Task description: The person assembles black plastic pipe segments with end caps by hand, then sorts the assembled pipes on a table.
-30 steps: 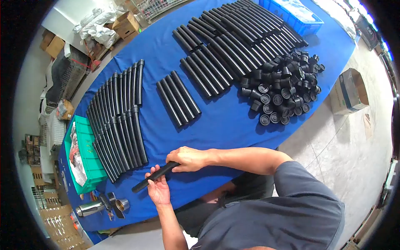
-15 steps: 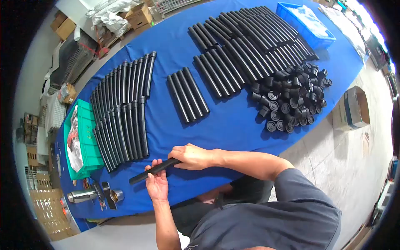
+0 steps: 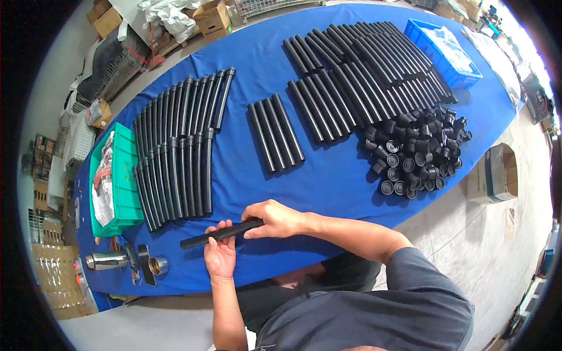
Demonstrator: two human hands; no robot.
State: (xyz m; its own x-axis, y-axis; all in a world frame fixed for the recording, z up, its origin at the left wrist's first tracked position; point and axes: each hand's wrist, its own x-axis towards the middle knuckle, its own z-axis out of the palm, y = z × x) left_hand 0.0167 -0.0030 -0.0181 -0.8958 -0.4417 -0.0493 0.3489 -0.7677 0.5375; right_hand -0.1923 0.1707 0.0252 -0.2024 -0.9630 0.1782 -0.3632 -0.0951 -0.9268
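Blue table point(image 3: 328, 175): left hand point(image 3: 219, 257) palm-up, right hand point(image 3: 272, 217) palm-down, fingers gripping black tube point(image 3: 219, 233).

Blue table point(image 3: 328, 175) under tubes point(image 3: 175, 158), caps point(image 3: 418, 152), bins point(image 3: 123, 175)

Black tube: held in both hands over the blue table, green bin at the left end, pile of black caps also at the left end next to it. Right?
Not quite. The head view shows the pile of black caps at the right end, far from the green bin. Otherwise correct: both the left hand and right hand hold the black tube over the blue table.
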